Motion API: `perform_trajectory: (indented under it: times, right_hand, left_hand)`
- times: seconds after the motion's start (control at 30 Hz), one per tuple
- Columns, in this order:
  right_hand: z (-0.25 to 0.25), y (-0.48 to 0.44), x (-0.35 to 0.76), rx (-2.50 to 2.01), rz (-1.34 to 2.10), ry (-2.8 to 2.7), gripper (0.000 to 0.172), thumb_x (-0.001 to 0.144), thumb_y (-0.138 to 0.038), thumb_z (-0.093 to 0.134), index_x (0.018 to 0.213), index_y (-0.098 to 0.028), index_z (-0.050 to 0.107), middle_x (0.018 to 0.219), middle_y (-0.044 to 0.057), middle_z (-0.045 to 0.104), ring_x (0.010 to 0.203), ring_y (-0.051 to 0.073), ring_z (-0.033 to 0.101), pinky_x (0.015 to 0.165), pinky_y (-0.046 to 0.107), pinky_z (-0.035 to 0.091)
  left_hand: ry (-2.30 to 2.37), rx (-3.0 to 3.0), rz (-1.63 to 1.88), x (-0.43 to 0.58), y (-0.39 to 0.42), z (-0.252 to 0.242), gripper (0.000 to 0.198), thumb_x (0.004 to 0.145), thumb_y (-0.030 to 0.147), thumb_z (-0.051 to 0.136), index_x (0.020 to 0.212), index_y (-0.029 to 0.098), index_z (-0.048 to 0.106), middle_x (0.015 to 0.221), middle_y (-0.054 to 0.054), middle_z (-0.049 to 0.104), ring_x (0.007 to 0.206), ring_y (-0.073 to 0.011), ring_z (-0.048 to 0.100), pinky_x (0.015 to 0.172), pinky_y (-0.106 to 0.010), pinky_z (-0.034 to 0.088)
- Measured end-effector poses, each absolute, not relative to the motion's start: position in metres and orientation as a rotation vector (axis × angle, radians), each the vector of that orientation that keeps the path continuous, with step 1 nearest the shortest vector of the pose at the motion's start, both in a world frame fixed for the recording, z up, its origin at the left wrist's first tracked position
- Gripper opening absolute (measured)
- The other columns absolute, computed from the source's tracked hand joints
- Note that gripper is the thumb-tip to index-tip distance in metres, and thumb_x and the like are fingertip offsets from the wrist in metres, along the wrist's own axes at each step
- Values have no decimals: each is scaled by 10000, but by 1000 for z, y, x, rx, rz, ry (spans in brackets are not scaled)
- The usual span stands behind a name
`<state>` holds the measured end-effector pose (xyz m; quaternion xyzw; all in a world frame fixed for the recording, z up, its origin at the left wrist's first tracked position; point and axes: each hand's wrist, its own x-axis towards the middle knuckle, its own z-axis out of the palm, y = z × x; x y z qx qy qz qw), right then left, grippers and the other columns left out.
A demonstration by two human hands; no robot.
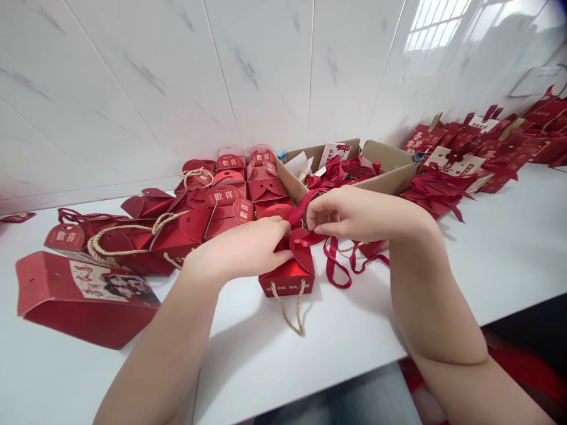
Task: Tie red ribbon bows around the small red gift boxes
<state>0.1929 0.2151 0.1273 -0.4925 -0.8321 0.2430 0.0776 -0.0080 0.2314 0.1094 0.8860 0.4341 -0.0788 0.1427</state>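
A small red gift box (pixel 283 277) with gold lettering and a twisted gold cord handle (pixel 292 324) stands upright on the white table in front of me. From the left, my left hand (pixel 248 248) is closed on the box's top flaps, its fingertips partly hidden behind them. A dark red ribbon (pixel 337 278) runs at the top of the box and trails in loops on the right. My right hand (pixel 343 212), bent at the wrist, has its fingers pinched on this ribbon just above the box's right side; the exact grip is partly covered.
Several red boxes (pixel 221 200) crowd the table's back left. An open cardboard box (pixel 385 184) with ribbons and cards stands behind my right hand. A larger red box (pixel 88 307) lies at left. More red bags (pixel 500 147) line the tiled wall (pixel 266 71) at right.
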Motion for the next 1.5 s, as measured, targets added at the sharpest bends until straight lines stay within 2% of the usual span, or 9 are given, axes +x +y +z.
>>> perform_trajectory:
  times: [0.27,0.57,0.7,0.83,0.97,1.1,1.23,1.33,1.5]
  right_hand:
    - [121,220,186,-1418,731,-2552,144,729,-109,540,814,-185,628,809,23,659,679,125,549,557,231,351]
    - [117,222,179,-1415,691,-2605,133,735,-138,542,835,-188,614,827,19,667,673,123,547,535,223,340]
    - [118,222,180,-1410,729,-2594,152,728,-125,546,845,-192,618,802,17,668,661,123,554,531,223,339]
    - [118,222,182,-1398,725,-2590,149,731,-124,559,846,-193,623,805,19,666,677,126,563,547,226,348]
    - [118,221,185,-1392,724,-2538,75,775,-227,584,820,-182,624,797,29,656,671,129,559,571,238,370]
    - [119,219,181,-1220,778,-2302,257,836,-405,546,958,-188,610,892,43,647,780,147,569,646,250,415]
    - [122,218,173,-974,951,-2174,307,885,-444,472,976,-180,601,871,26,626,760,117,555,653,234,413]
    - [123,216,173,-912,987,-2110,300,886,-448,482,918,-171,595,812,7,607,712,97,546,631,224,402]
    - [125,210,181,-872,909,-1838,255,867,-424,535,845,-177,594,808,0,609,776,124,581,684,241,447]
  left_hand:
    - [1281,2512,-221,-10,232,107,248,842,405,395,860,221,562,874,-52,650,629,-184,591,509,-294,401]
    - [1254,2471,-145,-10,232,109,287,848,338,372,990,231,597,956,-50,662,772,-198,631,670,-301,482]
    - [1265,2495,-96,-8,232,109,283,828,305,385,975,239,618,933,-47,669,779,-206,634,658,-297,483]
    - [1233,2623,-16,-7,234,109,257,805,269,385,864,253,635,920,-23,672,764,-202,628,630,-290,461]
    - [1282,2749,181,-9,233,114,235,805,284,393,803,244,625,854,-5,666,755,-195,603,635,-285,433]
    - [1329,2721,641,-11,225,127,225,835,318,415,840,226,620,804,5,652,723,-157,579,650,-263,428]
    - [1455,2609,941,-15,214,138,203,834,327,429,819,226,604,723,27,623,651,-126,553,590,-239,426]
    - [1551,2581,822,-24,212,141,213,845,361,422,844,235,593,720,32,628,631,-127,555,562,-240,423]
    - [1535,2510,-3,-37,221,132,359,824,561,430,827,230,569,732,-5,652,595,-172,578,492,-269,393]
